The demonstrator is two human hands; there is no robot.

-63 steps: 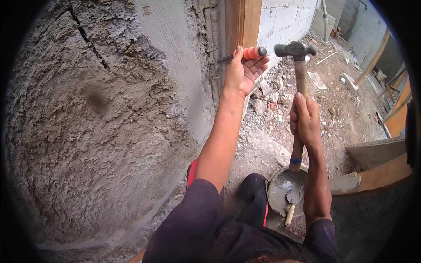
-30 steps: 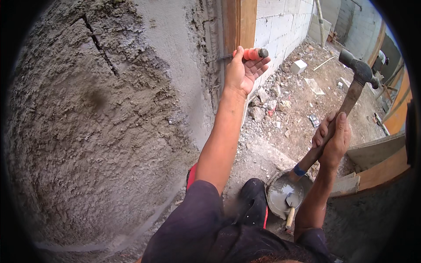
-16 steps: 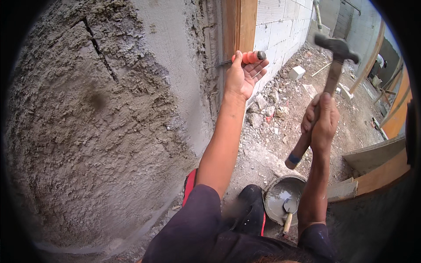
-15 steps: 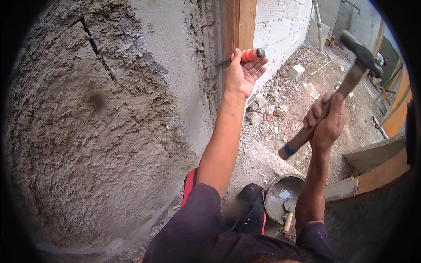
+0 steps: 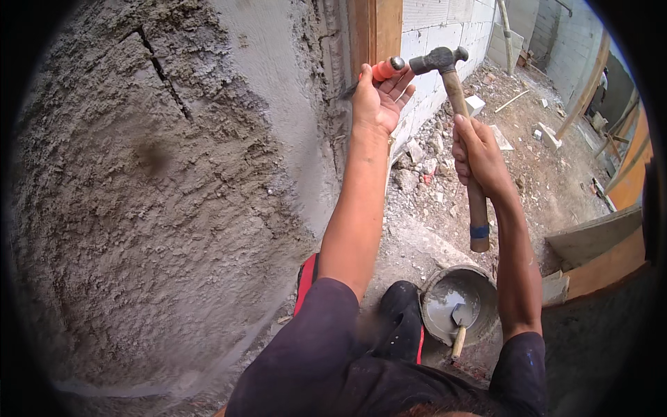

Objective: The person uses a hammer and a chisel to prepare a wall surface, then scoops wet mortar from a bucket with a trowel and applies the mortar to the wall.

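Note:
My left hand (image 5: 376,104) holds an orange-handled chisel (image 5: 387,69) between thumb and fingers, the outer fingers loosely extended. Its dark shaft points left at the rough edge of the plastered wall (image 5: 278,104), beside the wooden frame; the tip is hard to make out. My right hand (image 5: 481,154) is wrapped around the wooden handle of a ball-peen hammer (image 5: 460,94), blue tape near its lower end. The hammer's flat face is just right of the chisel's capped end, with a small gap showing.
Rough mortar (image 5: 153,229) covers the wall at left. A brown wooden frame (image 5: 385,31) meets a white block wall (image 5: 434,35). Rubble (image 5: 424,163) lies along its base. Near my feet stands a mortar bucket (image 5: 438,326) with a trowel (image 5: 460,326) in it. Boards (image 5: 604,260) lean at right.
The hammer has swung left and its head now sits close to the chisel's end. My right hand moved left with it. My left hand shifted slightly left, keeping the chisel.

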